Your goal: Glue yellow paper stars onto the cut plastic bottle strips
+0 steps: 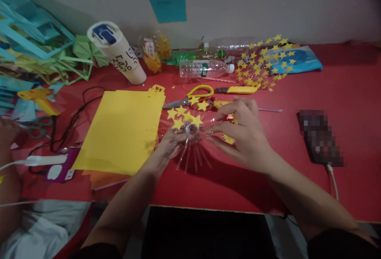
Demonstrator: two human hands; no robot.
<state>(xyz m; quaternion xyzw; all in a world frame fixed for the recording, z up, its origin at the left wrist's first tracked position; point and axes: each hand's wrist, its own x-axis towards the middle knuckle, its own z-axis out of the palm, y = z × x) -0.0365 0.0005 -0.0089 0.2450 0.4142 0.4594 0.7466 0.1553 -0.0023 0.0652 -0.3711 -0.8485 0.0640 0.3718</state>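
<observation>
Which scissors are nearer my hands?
The yellow-handled scissors, right of the yellow paper; the green-handled pair lies far left, by the glue gun.

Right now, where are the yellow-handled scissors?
The scissors lie in the head view's middle, beyond the cut bottle, between yellow paper on the left and the yellow cutter on the right.

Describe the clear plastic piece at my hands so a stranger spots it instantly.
Find the red table, then the yellow paper. Just right of that, between the left hand and right hand, is the plastic piece. Unlike the white-capped bottle lying behind, it has thin strips fanning around its round mouth.
</observation>
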